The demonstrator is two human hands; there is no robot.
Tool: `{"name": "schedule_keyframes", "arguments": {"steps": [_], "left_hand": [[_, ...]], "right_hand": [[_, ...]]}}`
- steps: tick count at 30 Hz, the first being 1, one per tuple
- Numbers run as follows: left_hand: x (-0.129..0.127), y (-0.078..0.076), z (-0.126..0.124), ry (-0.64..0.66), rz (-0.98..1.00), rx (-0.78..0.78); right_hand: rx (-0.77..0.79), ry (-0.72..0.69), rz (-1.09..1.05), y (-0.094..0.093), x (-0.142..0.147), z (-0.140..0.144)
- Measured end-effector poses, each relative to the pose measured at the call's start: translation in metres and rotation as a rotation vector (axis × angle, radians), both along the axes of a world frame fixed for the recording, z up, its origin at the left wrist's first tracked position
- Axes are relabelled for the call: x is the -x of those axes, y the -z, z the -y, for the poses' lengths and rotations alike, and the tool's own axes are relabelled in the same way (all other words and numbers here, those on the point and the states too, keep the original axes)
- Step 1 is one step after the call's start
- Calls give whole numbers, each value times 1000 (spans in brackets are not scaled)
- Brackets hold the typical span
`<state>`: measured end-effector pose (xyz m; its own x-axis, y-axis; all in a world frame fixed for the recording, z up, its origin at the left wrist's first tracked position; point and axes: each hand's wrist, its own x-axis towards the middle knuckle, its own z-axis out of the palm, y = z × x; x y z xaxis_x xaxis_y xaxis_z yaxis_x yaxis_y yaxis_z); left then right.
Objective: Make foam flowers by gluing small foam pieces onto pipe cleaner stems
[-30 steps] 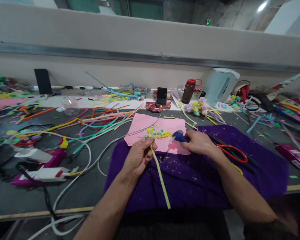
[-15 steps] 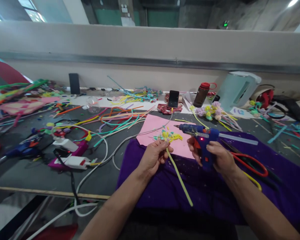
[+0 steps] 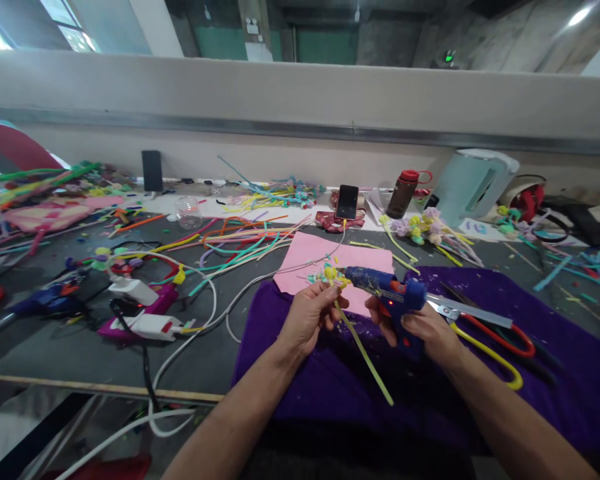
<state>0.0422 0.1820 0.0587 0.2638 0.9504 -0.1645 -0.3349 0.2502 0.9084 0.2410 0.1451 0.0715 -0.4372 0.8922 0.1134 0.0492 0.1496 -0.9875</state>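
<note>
My left hand (image 3: 310,312) pinches a yellow-green pipe cleaner (image 3: 367,357) just below its top, and the long stem slants down to the right. A small yellow tuft (image 3: 331,273) shows at the top end, above my fingertips. My right hand (image 3: 423,327) grips a blue hot glue gun (image 3: 380,283) by its handle; a red light glows on it and a clear glue stick sticks out of the back. The nozzle points left, at or very near the tuft; I cannot tell if they touch. Behind lies a pink sheet (image 3: 305,257) with small cut pieces.
Scissors (image 3: 495,350) lie on a purple cloth (image 3: 485,400) to the right. A white cable runs left to a power strip (image 3: 153,307). Pipe cleaners, a phone (image 3: 347,201), a red-capped bottle (image 3: 403,193) and a kettle (image 3: 477,187) stand or lie farther back.
My right hand has brought the glue gun left and down, so its nozzle is now at the yellow tuft. The left hand keeps its pinch on the stem. More of the scissors shows.
</note>
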Motion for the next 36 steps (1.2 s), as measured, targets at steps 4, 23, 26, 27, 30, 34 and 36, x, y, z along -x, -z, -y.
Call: {"name": "schedule_keyframes", "arguments": {"steps": [4,23,26,27,30,34,36], "left_hand": [[0,-1,1,-2,9,-7],[1,2,0,-15,14,-32],[1,2,0,-6,9,-30],[1,2,0,-3,8,-31],[1,2,0,-1,2,-39],[1,3,0,8,-1,-39],[1,3,0,9,-1,-42]], "right_hand": [[-53,9,53,2,2,3],[-154,-14,171,2,1,4],[-186,-9,189,1,0,3],[-196,-6,198,1,1,2],[-228,6,238,-2,1,2],[-253,13,271,-3,1,2],[-253,14,276,-2,0,2]]}}
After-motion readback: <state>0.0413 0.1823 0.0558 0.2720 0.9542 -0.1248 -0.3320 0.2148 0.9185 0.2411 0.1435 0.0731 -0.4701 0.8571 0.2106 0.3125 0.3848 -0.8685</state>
